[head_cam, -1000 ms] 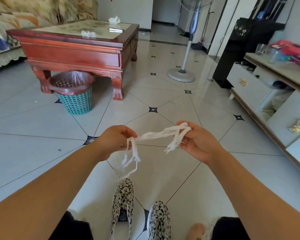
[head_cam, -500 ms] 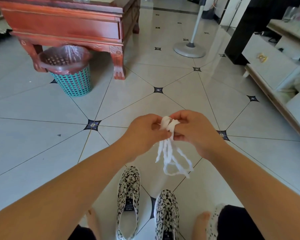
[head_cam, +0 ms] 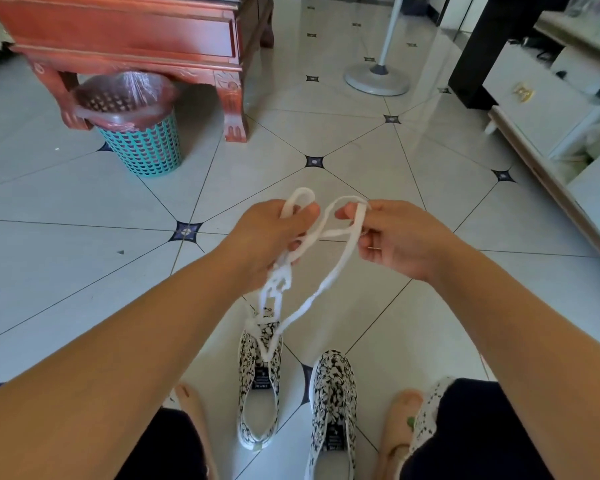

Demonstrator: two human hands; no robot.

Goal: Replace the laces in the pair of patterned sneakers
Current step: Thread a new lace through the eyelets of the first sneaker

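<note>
One head-worn wide-angle view looks forward and steeply down, close above the floor (head_cam: 84,209), edges seemingly warped.

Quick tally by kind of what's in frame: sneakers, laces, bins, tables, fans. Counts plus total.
patterned sneakers: 2
white lace: 1 bundle, strand count unclear
teal bin: 1
wooden table: 1
fan base: 1
Total: 6

A home living room: far left, a low red carved wooden table (head_cam: 118,32) stands over a teal wastebasket (head_cam: 146,147) lined with a bag. A pedestal fan's base (head_cam: 376,79) rests on the glossy tiled floor (head_cam: 84,202), and a white cabinet (head_cam: 534,109) runs along the right.
</note>
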